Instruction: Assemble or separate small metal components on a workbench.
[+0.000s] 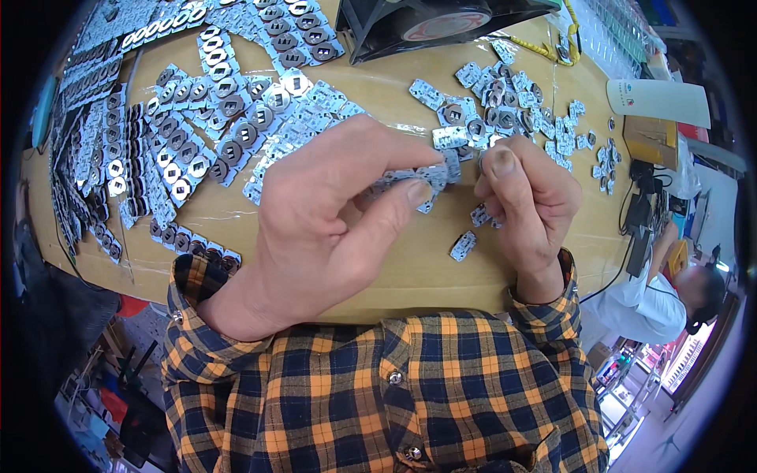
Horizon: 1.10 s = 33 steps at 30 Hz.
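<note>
My left hand (331, 217) is curled over the table, thumb and forefinger closing on a small pale-blue circuit board (438, 170). Part of that board is covered by the fingertips. Close to its right end, my right hand (527, 189) is closed, the thumb pressed on the bent forefinger. Whatever those fingers may hold is hidden. Below the hands, a loose circuit board (463, 246) lies on the tabletop. Just beyond them is a heap of separate boards (505, 102), some carrying round metallic parts.
Panels of joined boards with round parts (185, 150) cover the table's left side. A black-framed fan (441, 24) stands at the back. To the right are a white cup (658, 102) lying sideways, a cardboard box (650, 140) and black cables. Another person (650, 303) sits at far right.
</note>
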Available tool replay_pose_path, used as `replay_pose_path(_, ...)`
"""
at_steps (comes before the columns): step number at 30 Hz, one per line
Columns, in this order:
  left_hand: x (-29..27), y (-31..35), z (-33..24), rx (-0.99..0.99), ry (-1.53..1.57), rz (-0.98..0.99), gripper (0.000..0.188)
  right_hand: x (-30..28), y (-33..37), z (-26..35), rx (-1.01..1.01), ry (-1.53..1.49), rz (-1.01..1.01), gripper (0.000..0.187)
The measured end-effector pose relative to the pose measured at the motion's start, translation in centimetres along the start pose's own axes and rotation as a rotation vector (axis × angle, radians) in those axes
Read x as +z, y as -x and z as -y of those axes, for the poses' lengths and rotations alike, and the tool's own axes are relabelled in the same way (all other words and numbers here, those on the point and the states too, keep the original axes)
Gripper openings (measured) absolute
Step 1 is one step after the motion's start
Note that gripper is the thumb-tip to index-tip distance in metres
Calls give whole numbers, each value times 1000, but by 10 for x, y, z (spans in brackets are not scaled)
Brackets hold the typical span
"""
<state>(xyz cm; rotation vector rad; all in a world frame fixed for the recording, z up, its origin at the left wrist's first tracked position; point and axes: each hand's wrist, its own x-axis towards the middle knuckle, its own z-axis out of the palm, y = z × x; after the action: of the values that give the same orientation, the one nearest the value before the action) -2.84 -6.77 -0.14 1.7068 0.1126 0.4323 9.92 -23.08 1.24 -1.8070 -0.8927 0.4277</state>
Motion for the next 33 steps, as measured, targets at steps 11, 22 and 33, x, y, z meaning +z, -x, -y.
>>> replay_pose_path(11, -2, 2, -6, -390, 446, 108, 20, 7, -3, -3, -181, 0, 239, 18)
replay_pose_path(22, -12, -2, -4, -505, 786, 172, 10, 7, 3, -1, 529, -1075, 365, 32)
replay_pose_path(33, 1, 3, 0, 143, -67, -50, 25, 7, 4, 2, 262, -429, 159, 29)
